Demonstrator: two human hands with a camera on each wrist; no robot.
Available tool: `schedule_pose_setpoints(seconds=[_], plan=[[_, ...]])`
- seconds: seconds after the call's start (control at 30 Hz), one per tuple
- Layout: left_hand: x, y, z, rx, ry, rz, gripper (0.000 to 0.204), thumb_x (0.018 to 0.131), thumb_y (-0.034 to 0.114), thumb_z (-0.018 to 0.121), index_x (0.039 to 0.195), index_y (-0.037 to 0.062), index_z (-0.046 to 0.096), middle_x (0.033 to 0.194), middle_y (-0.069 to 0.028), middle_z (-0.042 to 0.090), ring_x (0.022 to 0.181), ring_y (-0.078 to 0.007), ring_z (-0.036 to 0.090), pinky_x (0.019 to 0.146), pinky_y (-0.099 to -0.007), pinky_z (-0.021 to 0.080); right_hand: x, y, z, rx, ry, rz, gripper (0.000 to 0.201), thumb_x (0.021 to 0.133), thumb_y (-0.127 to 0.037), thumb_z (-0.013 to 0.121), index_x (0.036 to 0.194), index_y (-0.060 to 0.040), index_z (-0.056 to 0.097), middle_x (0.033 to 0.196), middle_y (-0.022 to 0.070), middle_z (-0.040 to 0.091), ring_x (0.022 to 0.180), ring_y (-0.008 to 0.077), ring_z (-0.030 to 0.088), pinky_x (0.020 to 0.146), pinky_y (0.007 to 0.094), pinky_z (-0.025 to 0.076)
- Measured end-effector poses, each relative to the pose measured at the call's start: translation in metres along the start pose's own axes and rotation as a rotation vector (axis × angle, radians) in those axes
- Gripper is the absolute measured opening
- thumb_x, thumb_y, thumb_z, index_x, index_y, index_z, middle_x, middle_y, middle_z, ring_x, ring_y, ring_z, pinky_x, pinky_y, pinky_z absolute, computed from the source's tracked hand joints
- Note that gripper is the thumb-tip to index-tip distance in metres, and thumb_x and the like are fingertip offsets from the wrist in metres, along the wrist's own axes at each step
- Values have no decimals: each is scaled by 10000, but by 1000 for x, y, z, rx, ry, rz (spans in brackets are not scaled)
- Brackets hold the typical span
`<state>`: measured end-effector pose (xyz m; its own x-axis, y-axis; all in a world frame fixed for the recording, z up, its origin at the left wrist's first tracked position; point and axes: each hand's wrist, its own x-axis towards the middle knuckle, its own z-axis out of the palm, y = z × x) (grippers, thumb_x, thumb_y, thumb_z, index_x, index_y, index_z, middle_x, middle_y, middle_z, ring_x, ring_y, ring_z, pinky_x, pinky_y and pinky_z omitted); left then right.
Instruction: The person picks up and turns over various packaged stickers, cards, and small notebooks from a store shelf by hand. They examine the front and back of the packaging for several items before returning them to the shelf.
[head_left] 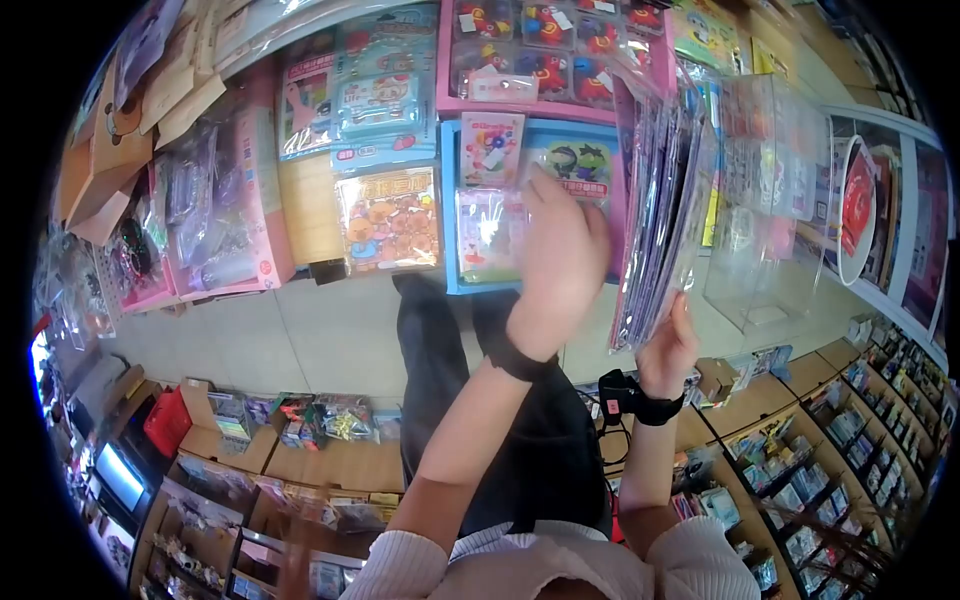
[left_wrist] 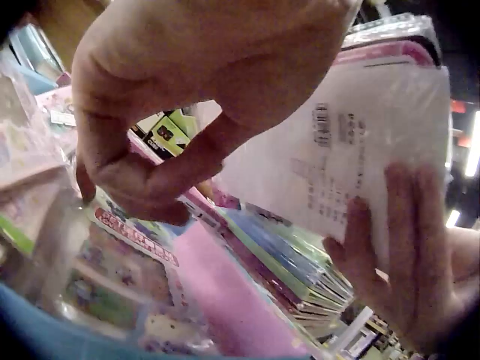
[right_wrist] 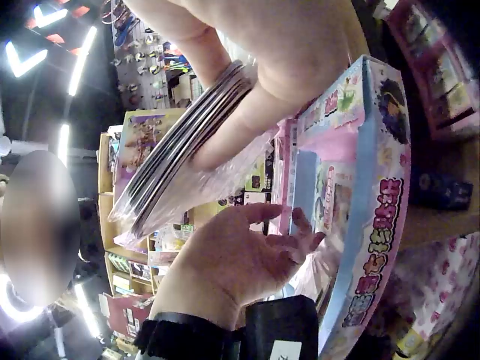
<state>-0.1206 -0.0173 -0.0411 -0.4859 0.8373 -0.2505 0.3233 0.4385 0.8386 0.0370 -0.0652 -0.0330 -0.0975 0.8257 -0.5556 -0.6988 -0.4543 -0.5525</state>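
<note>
My right hand (head_left: pixel 668 350) grips the near end of a thick stack of flat plastic-sleeved packets (head_left: pixel 655 210), held on edge. The left wrist view shows a white back with a barcode label (left_wrist: pixel 322 150) facing the left hand, right-hand fingers lying across it. My left hand (head_left: pixel 565 255) reaches over a blue-edged display box (head_left: pixel 452 230), fingers loosely bent and nothing visible between thumb and fingers. Its fingertips are right at the clear-wrapped packets inside. In that box lie a pink-white packet (head_left: pixel 490 150) and a green packet with cartoon figures (head_left: pixel 580 165).
A pink box of red toys (head_left: pixel 550 75) stands behind the blue one. Packets with orange cartoon animals (head_left: pixel 390 220) lie to the left, beside a pink tray of bagged items (head_left: pixel 265 200). Clear acrylic bins (head_left: pixel 765 220) stand at the right. Shelves of goods (head_left: pixel 820 480) lie nearer my body.
</note>
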Motion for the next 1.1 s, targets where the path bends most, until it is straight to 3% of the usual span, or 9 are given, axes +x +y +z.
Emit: schedule_pose_setpoints(seconds=[0.1, 0.3, 0.53, 0.63, 0.7, 0.83, 0.97, 1.03, 1.1], plan=[[12, -6, -1, -13, -9, -28, 346, 812, 112, 482, 1059, -98, 362, 966, -314, 483, 780, -457, 549, 630, -492, 456, 0, 0, 1, 17, -25, 10, 325, 949, -185, 388, 1215, 0, 419, 1168, 141, 540, 1026, 248, 565, 871, 409, 474], [19, -6, -4, -10, -152, -217, 368, 814, 162, 525, 1052, -109, 450, 754, -250, 604, 754, -406, 593, 693, -436, 461, 1, 0, -2, 25, -47, 6, 323, 949, -176, 390, 1223, -8, 412, 1180, 138, 531, 1039, 246, 555, 886, 409, 463], [25, -11, 4, 7, -135, -227, 388, 812, 202, 543, 1029, -108, 460, 725, -259, 606, 755, -379, 614, 679, -430, 470, 2, 1, -5, -1, -118, 4, 375, 934, -152, 428, 1272, -1, 369, 1272, 125, 465, 1148, 238, 477, 960, 428, 393], [26, -11, 0, -101, -178, -250, 293, 796, 187, 548, 875, -89, 492, 737, -288, 585, 719, -439, 579, 637, -488, 454, 2, 1, -7, 4, -123, 0, 374, 933, -150, 428, 1272, -2, 370, 1271, 125, 465, 1149, 239, 475, 960, 429, 392], [25, -7, -7, 58, -268, -144, 358, 787, 237, 599, 940, -85, 584, 745, -204, 636, 644, -314, 636, 604, -376, 488, 2, 1, -7, 6, -119, -2, 373, 933, -149, 427, 1271, -2, 371, 1271, 125, 465, 1149, 239, 475, 959, 428, 392], [23, -12, -20, 59, -187, -108, 313, 789, 231, 606, 907, -59, 624, 683, -149, 643, 528, -228, 610, 523, -328, 460, 2, 1, -3, -8, -101, 3, 372, 932, -146, 430, 1272, -7, 370, 1258, 120, 474, 1142, 233, 479, 950, 418, 399], [9, 6, -85, -47, -29, -107, 252, 820, 214, 606, 872, -30, 642, 546, -52, 587, 449, -49, 430, 432, -244, 300, 4, 6, 1, -106, -68, -75, 352, 923, -139, 456, 1250, -23, 394, 1224, 111, 499, 1104, 226, 511, 903, 409, 437], [-1, 3, -118, -16, 53, -151, 180, 817, 162, 608, 759, -8, 608, 572, -65, 559, 521, -110, 508, 499, -262, 372, 8, 11, 3, -167, -44, -109, 334, 909, -123, 492, 1222, -28, 424, 1170, 108, 534, 1019, 213, 565, 825, 386, 495], [-9, -7, -151, 12, 28, -222, 148, 824, 145, 622, 768, 8, 612, 569, 12, 532, 533, -30, 449, 486, -211, 324, 12, 20, 1, -414, 9, -147, 330, 898, -106, 517, 1206, -19, 436, 1112, 104, 566, 938, 196, 599, 750, 352, 535]])
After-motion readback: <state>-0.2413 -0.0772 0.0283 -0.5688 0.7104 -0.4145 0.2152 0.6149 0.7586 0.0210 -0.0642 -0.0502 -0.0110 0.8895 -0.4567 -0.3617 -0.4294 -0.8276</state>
